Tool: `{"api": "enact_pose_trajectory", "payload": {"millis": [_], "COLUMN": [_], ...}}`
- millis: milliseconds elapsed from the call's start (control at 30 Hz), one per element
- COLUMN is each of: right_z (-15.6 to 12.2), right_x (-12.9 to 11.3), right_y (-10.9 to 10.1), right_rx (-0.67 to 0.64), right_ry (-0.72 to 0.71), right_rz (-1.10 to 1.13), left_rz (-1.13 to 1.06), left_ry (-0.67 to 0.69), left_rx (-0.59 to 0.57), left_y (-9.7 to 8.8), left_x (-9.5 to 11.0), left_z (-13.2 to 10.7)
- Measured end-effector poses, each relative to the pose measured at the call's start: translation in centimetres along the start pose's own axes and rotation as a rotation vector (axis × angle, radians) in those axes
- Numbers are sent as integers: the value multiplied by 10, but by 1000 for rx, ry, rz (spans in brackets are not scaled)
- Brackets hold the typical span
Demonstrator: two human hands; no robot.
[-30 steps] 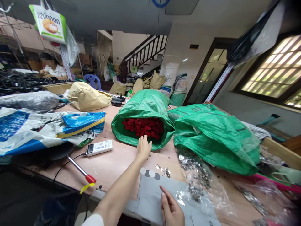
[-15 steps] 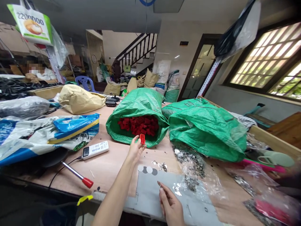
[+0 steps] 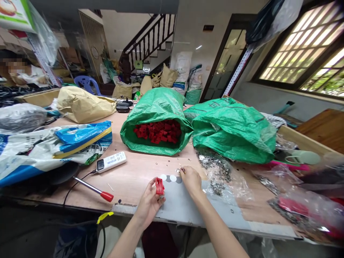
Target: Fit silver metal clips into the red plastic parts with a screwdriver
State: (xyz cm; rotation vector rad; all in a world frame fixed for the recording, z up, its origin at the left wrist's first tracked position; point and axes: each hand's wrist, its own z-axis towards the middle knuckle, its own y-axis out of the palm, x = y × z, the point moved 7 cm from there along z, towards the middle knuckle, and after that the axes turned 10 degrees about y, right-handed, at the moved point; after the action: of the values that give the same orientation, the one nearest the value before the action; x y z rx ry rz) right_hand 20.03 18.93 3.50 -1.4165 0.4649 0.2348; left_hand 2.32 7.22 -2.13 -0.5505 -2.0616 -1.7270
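My left hand (image 3: 150, 200) holds a small red plastic part (image 3: 159, 186) upright between thumb and fingers, above the grey mat (image 3: 185, 209). Further forward, my right hand (image 3: 191, 180) is closed on a thin pointed tool (image 3: 182, 167); its exact kind is too small to tell. The tool's tip is close to a few small shiny metal pieces (image 3: 177, 171) on the table. Beyond both hands lies an open green woven sack (image 3: 158, 104), its mouth facing me, with many red plastic parts (image 3: 158, 132) like the held one inside.
A second green sack (image 3: 233, 129) lies to the right, with metal pieces in clear plastic (image 3: 217, 175) before it. On the left are a white handheld device (image 3: 111, 162), a red-tipped metal lever (image 3: 106, 196) and a blue-white bag (image 3: 83, 139). A person (image 3: 24, 70) sits far left.
My left hand has drawn back from the sack's mouth towards me with the red part. My right hand has reached forward to the small metal pieces. The view has shifted slightly.
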Motion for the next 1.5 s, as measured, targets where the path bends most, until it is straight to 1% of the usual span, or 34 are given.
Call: {"api": "enact_pose_trajectory", "payload": {"millis": [67,133,267,367,500,600,733,900,1000,1100,1200,1300,1367,1433,1500], "right_z": [3,3,-3,-16,-40,-50,-51,-52,-56,-58,-55,-52,-54,-62,-76], "right_x": [0,2,4,6,7,8,8,9,7,6,8,14,17,18,14], "right_y": [4,4,-8,-14,-6,3,9,8,8,7,7,5,3,3,3], "right_rx": [4,4,-5,-55,-179,-223,-237,-284,-292,-265,-265,-277,-272,-302,-378], "right_ry": [18,21,-27,-77,-152,-185,-184,-155,-152,-150,-147,-115,-61,41,161], "right_rz": [-27,-28,44,118,174,190,228,294,255,191,232,372,462,576,744], "left_rz": [-6,-21,-41,-58,-83,-83,-72,-70,-66,-64,-62,-37,7,75,181], "left_ry": [0,0,-20,-29,-31,-32,-43,-46,-56,-57,-53,-39,-18,14,89], "left_rx": [13,25,22,21,18,20,21,22,21,13,17,17,-4,-40,-84], "left_y": [1,1,0,0,0,-1,-1,1,1,1,0,0,2,5,9], "left_x": [-1,-2,-3,-2,-1,0,1,2,1,1,1,2,2,3,5], "left_z": [1,0,-2,-2,-1,-1,-2,-2,-3,-4,-4,-3,-3,-3,-4]}}
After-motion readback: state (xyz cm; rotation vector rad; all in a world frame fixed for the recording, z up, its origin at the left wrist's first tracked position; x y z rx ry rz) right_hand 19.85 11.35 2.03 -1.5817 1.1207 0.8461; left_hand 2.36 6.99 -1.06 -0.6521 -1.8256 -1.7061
